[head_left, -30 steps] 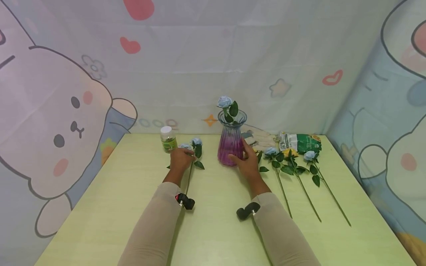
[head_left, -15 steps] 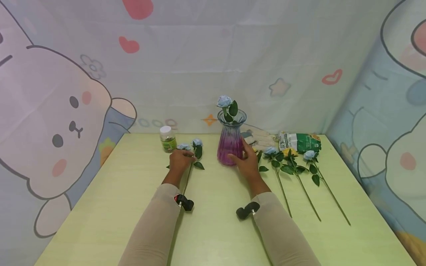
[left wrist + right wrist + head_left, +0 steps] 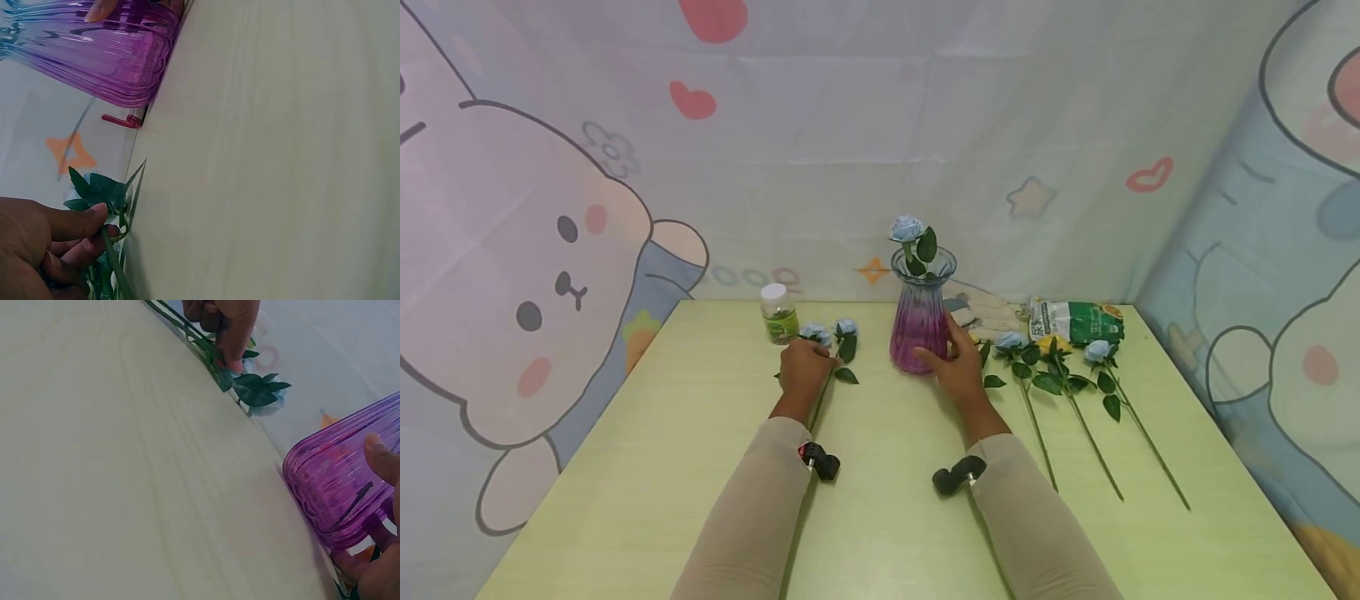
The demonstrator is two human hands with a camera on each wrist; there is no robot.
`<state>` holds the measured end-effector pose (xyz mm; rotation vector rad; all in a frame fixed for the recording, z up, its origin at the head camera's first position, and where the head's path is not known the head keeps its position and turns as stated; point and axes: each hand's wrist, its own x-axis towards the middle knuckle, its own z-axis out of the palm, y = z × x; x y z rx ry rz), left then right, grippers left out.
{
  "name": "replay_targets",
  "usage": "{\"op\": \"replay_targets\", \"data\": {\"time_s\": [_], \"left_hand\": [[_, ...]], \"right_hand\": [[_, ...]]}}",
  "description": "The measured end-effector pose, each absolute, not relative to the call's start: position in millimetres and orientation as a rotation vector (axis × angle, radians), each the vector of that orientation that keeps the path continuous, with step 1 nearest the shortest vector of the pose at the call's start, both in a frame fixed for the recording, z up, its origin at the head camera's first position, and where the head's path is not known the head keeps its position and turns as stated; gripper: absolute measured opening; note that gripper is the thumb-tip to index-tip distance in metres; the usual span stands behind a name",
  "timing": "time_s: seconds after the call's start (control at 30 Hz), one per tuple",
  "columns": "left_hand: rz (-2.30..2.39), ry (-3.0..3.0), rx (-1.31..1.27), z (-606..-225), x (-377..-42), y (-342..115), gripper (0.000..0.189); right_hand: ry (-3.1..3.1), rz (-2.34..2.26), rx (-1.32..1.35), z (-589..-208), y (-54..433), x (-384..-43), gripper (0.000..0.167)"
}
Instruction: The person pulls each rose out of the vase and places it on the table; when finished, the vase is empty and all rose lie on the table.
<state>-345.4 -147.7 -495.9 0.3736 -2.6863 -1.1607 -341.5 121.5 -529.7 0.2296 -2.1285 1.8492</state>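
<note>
My left hand (image 3: 806, 372) pinches the green stem of an artificial blue rose (image 3: 846, 327) low over the table. In the left wrist view, thumb and forefinger meet on the stem (image 3: 114, 262) beside its dark leaves. A second blue rose (image 3: 815, 333) lies just behind that hand, its stem partly hidden. The fluted glass vase (image 3: 919, 329), blue at the top and purple below, stands upright on the table. One blue rose (image 3: 907, 229) rises from its mouth. My right hand (image 3: 958, 367) holds the vase's lower right side, thumb in front.
Behind the left hand stands a white-capped jar (image 3: 779, 315). Several roses, including a yellow rose (image 3: 1054, 344), lie to the vase's right. A green and white packet (image 3: 1077, 322) and pale gloves (image 3: 981, 310) rest at the table's back edge, by the printed cloth backdrop (image 3: 850, 125).
My left hand has drawn back slightly toward me, and the pinched rose has shifted a little with it. The right hand and vase keep their place.
</note>
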Motion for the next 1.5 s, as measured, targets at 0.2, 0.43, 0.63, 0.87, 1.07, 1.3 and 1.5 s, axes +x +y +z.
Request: {"op": "replay_targets", "data": {"time_s": [0.2,0.43,0.63,0.87,1.07,1.3,1.5], "left_hand": [[-1.102,-2.704,0.404,-491.1,-342.5,-148.6,0.029],[-1.042,-2.741,0.420,-488.7,-343.3,-154.8,0.032],[-1.029,-2.714,0.409,-486.4,-338.1,-159.0,0.037],[-1.260,-2.474,0.281,-472.6,-328.6,-152.9,0.035],[-1.702,-2.233,0.048,-454.3,-329.3,-140.3,0.039],[-1.967,-2.117,-0.106,-429.9,-331.9,-122.9,0.043],[-1.995,-2.145,-0.152,-407.5,-334.4,-105.2,0.046]], "right_hand": [[-2.127,1.851,0.226,-530.3,121.0,-343.1,0.092],[-2.152,1.835,0.196,-529.7,120.6,-344.7,0.093],[-2.136,1.844,0.205,-529.5,119.7,-344.5,0.092],[-2.143,1.831,0.217,-528.2,120.2,-343.9,0.093],[-2.136,1.847,0.216,-526.2,120.8,-342.5,0.092],[-2.127,1.844,0.221,-526.4,121.0,-340.7,0.091],[-2.149,1.817,0.210,-527.2,119.1,-340.9,0.091]]}}
